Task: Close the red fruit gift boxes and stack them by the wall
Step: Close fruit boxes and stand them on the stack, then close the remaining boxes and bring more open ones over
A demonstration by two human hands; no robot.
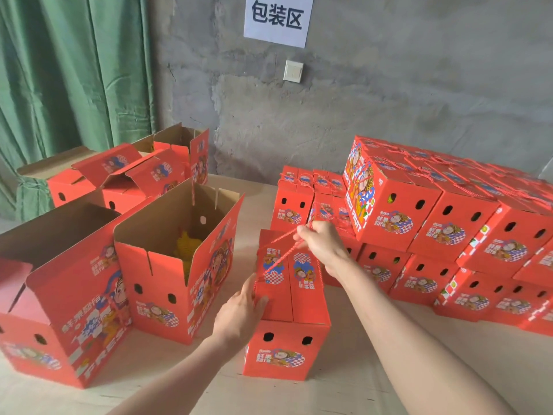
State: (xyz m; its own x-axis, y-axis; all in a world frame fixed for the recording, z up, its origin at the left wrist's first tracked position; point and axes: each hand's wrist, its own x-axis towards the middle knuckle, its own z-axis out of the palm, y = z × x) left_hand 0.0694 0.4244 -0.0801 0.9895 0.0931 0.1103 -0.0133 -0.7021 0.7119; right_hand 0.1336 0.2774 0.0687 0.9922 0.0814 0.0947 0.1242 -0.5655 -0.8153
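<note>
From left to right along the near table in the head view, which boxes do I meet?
Open box at the edge → open box holding something yellow → closed box, its rope handle pinched by the right hand → stack of closed boxes.

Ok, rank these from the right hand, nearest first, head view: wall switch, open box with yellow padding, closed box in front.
1. closed box, just under the right hand, whose fingers pinch its rope handle.
2. open box, on the left across the table.
3. wall switch, up on the concrete wall behind.
</note>
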